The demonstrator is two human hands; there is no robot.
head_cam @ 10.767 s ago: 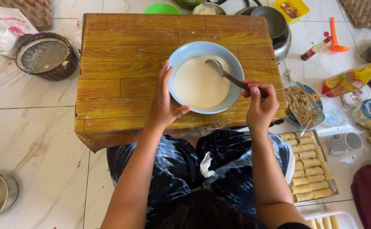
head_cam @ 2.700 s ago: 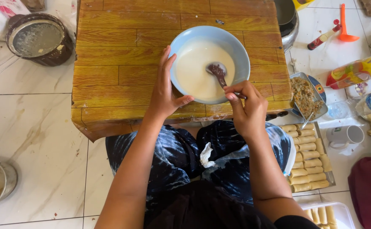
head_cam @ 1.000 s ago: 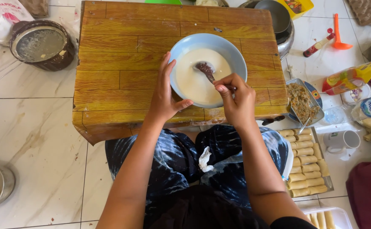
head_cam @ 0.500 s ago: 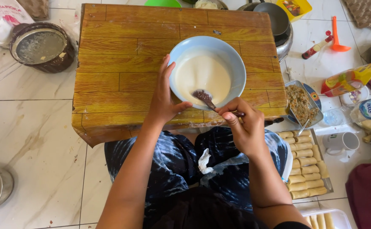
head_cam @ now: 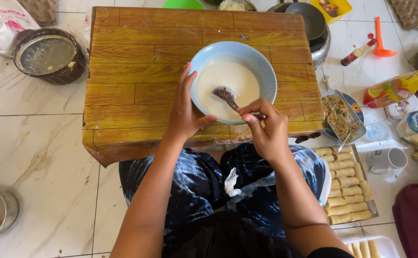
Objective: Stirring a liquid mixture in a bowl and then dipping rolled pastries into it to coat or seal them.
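The right hand (head_cam: pixel 265 128), clamped on the dark metal spoon (head_cam: pixel 228 95), has swung it leftward through white batter; the left hand (head_cam: pixel 186 113) still apparently grips the light-blue round bowl (head_cam: pixel 261 67).

On my right I see a tray of pale rolls (head_cam: pixel 345 188), a white mug (head_cam: pixel 384 160) and an orange funnel (head_cam: pixel 380 43); a round sieve (head_cam: pixel 49 55) sits left.
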